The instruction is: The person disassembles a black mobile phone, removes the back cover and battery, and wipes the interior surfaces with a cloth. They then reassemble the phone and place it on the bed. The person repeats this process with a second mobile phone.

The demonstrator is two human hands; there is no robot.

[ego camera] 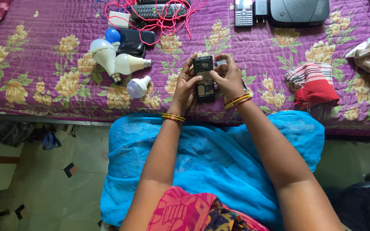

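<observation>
Both hands, left hand (pixel 185 83) and right hand (pixel 228 77), clasp an opened black phone (pixel 204 79) over the purple floral bedspread (pixel 43 64); white bulbs (pixel 120 64) lie left, striped red cloth (pixel 311 83) right.

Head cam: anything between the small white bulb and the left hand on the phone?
Nothing lies there. In the head view, only bare purple floral quilt separates the small white round bulb from the left hand gripping the opened black phone.
</observation>
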